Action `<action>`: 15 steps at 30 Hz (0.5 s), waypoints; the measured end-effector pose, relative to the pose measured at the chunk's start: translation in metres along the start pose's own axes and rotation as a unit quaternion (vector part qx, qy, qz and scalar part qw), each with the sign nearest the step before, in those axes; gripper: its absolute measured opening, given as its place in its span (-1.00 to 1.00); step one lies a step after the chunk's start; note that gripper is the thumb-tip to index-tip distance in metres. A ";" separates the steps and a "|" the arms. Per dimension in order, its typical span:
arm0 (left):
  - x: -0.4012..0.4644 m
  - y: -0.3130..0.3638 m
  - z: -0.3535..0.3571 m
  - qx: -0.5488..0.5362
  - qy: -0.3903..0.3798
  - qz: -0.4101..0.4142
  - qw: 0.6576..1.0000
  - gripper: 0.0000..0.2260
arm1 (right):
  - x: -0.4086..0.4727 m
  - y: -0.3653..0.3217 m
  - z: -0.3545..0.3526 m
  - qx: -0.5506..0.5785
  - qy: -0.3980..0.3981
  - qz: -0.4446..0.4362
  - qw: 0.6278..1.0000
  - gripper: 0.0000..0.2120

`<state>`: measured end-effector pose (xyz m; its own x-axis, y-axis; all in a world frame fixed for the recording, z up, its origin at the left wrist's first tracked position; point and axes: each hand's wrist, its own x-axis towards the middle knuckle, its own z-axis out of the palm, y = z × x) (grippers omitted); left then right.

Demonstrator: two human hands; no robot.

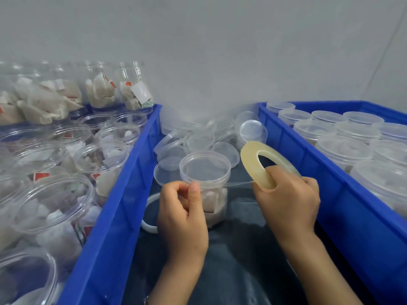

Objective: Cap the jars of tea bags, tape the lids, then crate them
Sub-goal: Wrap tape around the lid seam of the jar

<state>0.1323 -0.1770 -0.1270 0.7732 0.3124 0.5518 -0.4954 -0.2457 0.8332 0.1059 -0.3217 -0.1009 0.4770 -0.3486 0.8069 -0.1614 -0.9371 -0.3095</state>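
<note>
The taping step is judged to be in hand. A capped jar [206,186] stands at the centre of the frame, on the dark surface [231,267] between the two crates. A strip of clear tape [239,183] is stretched from the jar's lid seam toward 3 o'clock, where it meets the tape roll [256,166].

The left hand [181,208] is curled against the near side of the jar, the thumb pressing the tape's free end to the seam below the lid [204,167]. The right hand [288,201] is closed round the roll, fingers passed through its core, and the roll is held tilted, just beside the jar.

The next move is judged to call for the roll to be carried round the lid under steady tension while the pinned end is held, so that the strip lies on the seam without creasing. Slack or a slipped thumb could let the tape fold on itself.

The jar is of clear plastic, upright, with tea bags visible in its lower half and a translucent lid seated level.

At 9 o'clock a blue crate [123,194] holds uncapped jars of tea bags. At 3 o'clock a second blue crate [308,159] holds capped jars. Loose lids [198,139] are heaped at 12 o'clock, beyond the jar.
</note>
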 end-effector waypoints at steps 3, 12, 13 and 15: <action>0.003 -0.002 0.001 -0.044 0.023 -0.063 0.997 -0.89 | 0.000 -0.001 0.000 0.008 0.014 0.001 1.000 -0.77; 0.008 -0.003 0.004 -0.145 -0.010 -0.111 0.983 -0.55 | -0.001 -0.004 -0.002 0.011 0.020 0.007 1.000 -0.76; 0.006 -0.001 0.005 -0.155 -0.062 -0.112 0.980 -0.46 | -0.001 -0.004 -0.002 0.009 0.020 0.006 1.000 -0.76; 0.005 0.001 0.006 -0.159 -0.129 -0.109 0.973 -0.36 | -0.001 -0.003 -0.002 0.003 0.015 0.005 1.000 -0.76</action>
<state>0.1380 -0.1813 -0.1239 0.9270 0.0741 0.3676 -0.3739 0.1093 0.9210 0.1042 -0.3185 -0.0996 0.4490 -0.3585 0.8184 -0.1602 -0.9334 -0.3210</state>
